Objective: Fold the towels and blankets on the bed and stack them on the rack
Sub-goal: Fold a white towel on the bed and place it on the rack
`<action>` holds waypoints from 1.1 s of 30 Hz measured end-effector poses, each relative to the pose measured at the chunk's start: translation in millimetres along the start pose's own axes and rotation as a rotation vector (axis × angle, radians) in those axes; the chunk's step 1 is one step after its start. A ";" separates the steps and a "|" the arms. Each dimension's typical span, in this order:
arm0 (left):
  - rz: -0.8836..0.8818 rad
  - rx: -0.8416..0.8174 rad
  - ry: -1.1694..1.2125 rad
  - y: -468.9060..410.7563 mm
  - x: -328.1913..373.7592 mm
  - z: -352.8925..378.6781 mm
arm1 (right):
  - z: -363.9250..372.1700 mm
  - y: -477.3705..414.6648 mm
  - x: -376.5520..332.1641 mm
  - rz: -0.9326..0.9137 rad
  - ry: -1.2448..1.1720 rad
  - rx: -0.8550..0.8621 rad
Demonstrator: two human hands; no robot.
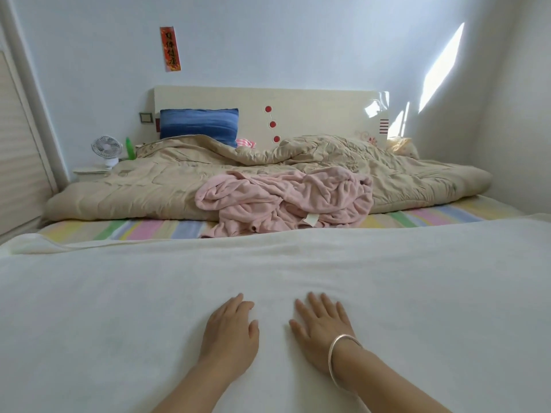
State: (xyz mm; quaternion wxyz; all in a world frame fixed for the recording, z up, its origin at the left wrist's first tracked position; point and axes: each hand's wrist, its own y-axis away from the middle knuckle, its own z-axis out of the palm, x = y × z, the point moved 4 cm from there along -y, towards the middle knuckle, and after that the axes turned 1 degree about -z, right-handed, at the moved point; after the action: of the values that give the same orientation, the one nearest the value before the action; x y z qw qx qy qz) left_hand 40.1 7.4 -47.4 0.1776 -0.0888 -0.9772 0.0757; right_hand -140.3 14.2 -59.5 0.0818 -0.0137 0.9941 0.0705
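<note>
A large white blanket [119,293] lies spread flat over the near part of the bed. My left hand [231,332] and my right hand [323,329] rest palm down on it, side by side, fingers apart, holding nothing. A silver bangle circles my right wrist. Beyond the white blanket a crumpled pink towel or blanket [286,201] lies in a heap on the striped sheet [143,229]. Behind it a beige quilt [155,180] is bunched across the bed. No rack is in view.
A blue pillow [199,124] leans on the cream headboard [313,111]. A small white fan [106,150] and a green bottle [130,148] stand on the bedside stand at left. Walls close in on the right and behind the bed.
</note>
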 end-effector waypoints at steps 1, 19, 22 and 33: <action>0.011 0.010 0.005 -22.3 5.4 8.9 | -3.0 -22.7 8.2 -0.001 -0.013 0.005; 0.021 0.165 -0.009 -200.7 4.3 84.8 | -47.3 -264.1 93.9 -0.044 0.142 0.589; 0.033 0.121 -0.052 -195.9 3.7 89.6 | -36.6 -273.0 99.7 -0.003 0.234 0.414; 0.134 0.535 -0.164 -204.1 9.7 60.3 | -47.9 -246.2 78.6 -0.074 0.347 0.694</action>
State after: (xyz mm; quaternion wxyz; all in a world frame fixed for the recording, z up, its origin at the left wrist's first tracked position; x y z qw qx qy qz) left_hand -20.4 -196.2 -63.3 0.1098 -0.0967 -0.9255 0.3494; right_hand -215.9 -237.5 -59.7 -0.0852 -0.0326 0.9567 -0.2763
